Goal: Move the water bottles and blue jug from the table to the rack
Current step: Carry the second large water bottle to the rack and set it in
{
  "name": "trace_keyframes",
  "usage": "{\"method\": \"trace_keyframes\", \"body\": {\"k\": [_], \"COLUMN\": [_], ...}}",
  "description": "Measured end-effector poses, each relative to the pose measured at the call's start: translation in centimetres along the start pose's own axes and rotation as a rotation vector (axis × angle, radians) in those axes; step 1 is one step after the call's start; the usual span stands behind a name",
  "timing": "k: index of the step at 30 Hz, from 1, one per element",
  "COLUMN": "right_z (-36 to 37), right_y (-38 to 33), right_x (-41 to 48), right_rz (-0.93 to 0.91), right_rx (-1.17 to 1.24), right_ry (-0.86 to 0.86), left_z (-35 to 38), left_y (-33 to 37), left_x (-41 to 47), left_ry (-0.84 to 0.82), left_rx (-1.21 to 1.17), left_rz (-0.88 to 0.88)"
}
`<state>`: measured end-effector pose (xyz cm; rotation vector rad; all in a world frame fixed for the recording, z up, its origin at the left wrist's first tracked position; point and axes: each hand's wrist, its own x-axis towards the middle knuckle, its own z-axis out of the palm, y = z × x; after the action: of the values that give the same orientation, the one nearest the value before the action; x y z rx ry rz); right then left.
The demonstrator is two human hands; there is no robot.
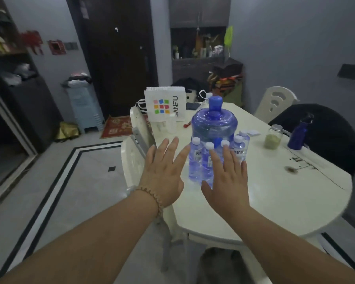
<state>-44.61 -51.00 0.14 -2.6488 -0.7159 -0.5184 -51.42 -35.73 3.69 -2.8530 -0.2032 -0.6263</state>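
Observation:
A large blue jug (214, 125) with a blue cap stands on the cream table (275, 193). Several small water bottles (195, 160) with white caps cluster in front of it and to its right. My left hand (163, 173) is held flat with fingers spread, just left of the bottles, holding nothing. My right hand (226, 181) is also flat and spread, hovering in front of the bottle cluster and covering part of it. Neither hand grips anything. A dark shelving unit (6, 58) stands at the far left.
On the table sit a white paper bag (165, 105), a jar of green powder (273, 136), a dark blue flask (299, 134), a phone (193, 106) and a white cup (171, 125). White chairs (138, 128) stand at the left and the far right. A dark garment (326, 138) drapes the right chair.

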Motion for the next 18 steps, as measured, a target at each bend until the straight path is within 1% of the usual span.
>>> {"method": "trace_keyframes", "body": {"k": [3, 7, 13, 18], "right_z": [1.7, 4.1, 8.3, 10.8], "right_y": [-2.4, -4.9, -9.0, -14.1], "right_x": [3.9, 8.1, 12.5, 15.4], "right_rz": [0.024, 0.053, 0.213, 0.389], "right_rx": [-0.005, -0.074, -0.159, -0.179], "right_ry": [0.016, 0.013, 0.014, 0.082], "left_z": [1.0, 3.3, 8.0, 10.9], "left_y": [-3.3, -7.6, -14.7, -21.8], "left_x": [3.3, 6.6, 10.8, 14.7], "left_ry": [0.016, 0.02, 0.021, 0.049], "left_rx": [-0.014, -0.052, -0.107, -0.175], "left_rz": [0.046, 0.089, 0.208, 0.337]}}
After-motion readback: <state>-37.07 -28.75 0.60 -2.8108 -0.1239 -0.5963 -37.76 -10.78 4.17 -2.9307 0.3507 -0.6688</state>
